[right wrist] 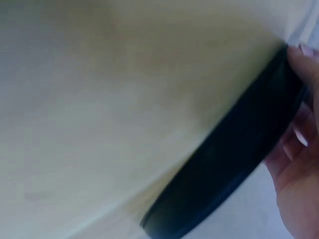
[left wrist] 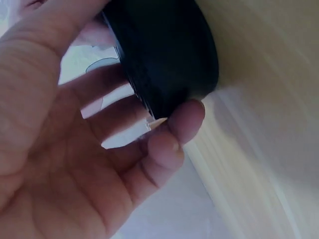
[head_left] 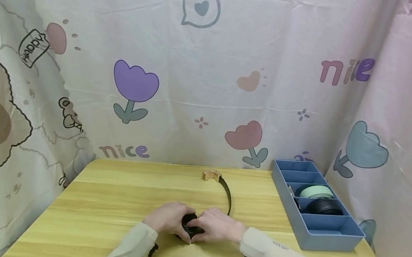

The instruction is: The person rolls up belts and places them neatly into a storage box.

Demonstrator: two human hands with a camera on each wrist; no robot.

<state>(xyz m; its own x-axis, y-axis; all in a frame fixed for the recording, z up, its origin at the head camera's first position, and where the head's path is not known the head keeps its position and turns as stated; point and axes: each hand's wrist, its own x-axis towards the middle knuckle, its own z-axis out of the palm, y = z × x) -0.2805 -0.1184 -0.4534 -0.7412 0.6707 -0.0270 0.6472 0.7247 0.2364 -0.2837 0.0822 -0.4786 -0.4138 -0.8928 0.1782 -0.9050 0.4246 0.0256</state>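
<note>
A black belt (head_left: 228,196), partly rolled into a coil, stands on edge on the wooden table in the head view. Its gold buckle (head_left: 212,175) lies toward the back, joined by a curving unrolled length. My left hand (head_left: 170,217) holds the coil from the left, fingers curled about it; the left wrist view shows the coil's wide black side (left wrist: 164,55) near the fingertips. From the right, my right hand (head_left: 218,225) grips the same coil, its fingers overlapping the front. In the right wrist view, the strap (right wrist: 224,149) stretches away from that hand. Both hands hide much of the coil.
At the table's right edge stands a blue divided box (head_left: 309,241). Its compartments hold a rolled mint-green belt (head_left: 316,191) and a rolled black belt (head_left: 324,207). A printed curtain (head_left: 208,58) hangs behind the table and along both sides.
</note>
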